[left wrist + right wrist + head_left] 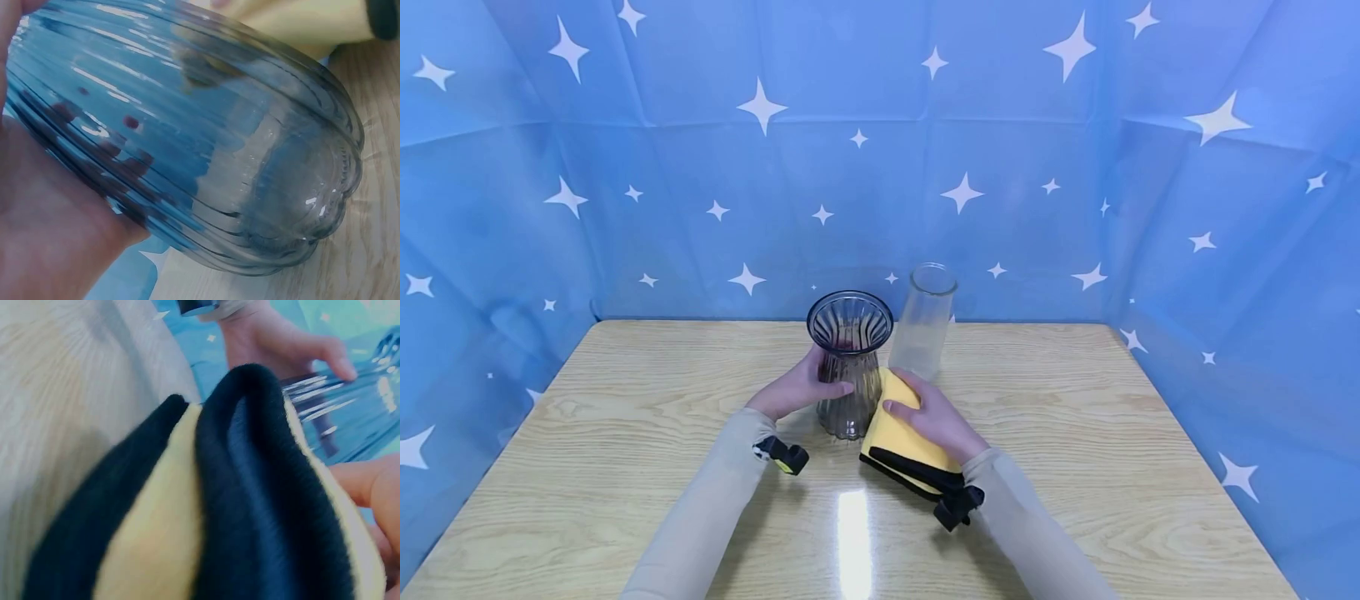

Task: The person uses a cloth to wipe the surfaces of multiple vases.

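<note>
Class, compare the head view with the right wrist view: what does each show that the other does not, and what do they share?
Only the head view shows the clear glass vessel behind the cloth and the scalloped base of the tinted vase.

Only the right wrist view looks into the folded end of the yellow cloth, where its black edging arches into a loop.

Both show the left hand gripping the vase, the right hand at the cloth, the wood-grain table and the blue backdrop.
</note>
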Motion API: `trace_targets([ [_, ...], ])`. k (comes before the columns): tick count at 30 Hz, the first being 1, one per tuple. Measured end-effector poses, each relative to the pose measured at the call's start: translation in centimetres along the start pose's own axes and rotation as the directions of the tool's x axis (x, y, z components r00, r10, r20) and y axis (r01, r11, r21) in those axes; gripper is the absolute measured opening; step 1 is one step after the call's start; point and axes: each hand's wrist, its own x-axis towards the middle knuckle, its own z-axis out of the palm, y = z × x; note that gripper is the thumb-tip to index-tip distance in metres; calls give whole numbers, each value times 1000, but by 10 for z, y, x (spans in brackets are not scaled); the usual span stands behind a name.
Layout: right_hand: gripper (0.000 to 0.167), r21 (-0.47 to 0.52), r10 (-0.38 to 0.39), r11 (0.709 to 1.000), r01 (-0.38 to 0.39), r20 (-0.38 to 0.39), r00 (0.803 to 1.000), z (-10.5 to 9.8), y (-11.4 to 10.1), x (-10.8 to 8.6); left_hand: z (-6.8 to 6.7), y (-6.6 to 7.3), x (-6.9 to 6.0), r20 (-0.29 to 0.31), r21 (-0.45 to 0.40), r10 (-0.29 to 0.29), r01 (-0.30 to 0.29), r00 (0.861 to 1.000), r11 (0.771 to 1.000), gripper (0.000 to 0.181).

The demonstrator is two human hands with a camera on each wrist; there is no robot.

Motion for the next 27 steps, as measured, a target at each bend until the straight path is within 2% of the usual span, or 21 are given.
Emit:
trace_targets([
  [4, 59, 38, -63, 997, 64, -20, 998, -3, -14, -1, -2, 0, 0, 4, 20, 13, -13, 1000, 1000, 92],
  [8, 60, 110, -82, 990, 86, -46, 996, -5, -29, -4, -3, 2, -2, 6, 67, 10, -10, 1000, 998, 96],
  [13, 60, 145, -132, 978, 152, -137, 982, -6, -44, -7, -4, 4, -3, 8, 91, 10, -11, 1000, 996, 94],
  [17, 61, 192, -139, 965, 177, -196, 971, -7, -52, -7, -4, 3, -3, 5, 70, 14, -14, 1000, 997, 91],
  [20, 60, 279, -133, 941, 194, -223, 966, -8, -56, -8, -4, 3, -3, -1, 56, 3, -3, 1000, 998, 85],
  [24, 57, 396, -128, 893, 212, -228, 965, -10, -61, -9, -4, 2, -3, -2, 54, -7, 7, 1000, 999, 80],
  [27, 57, 421, -119, 885, 200, -211, 970, -11, -64, -10, -4, 2, -3, 1, 56, -10, 10, 1000, 998, 79],
])
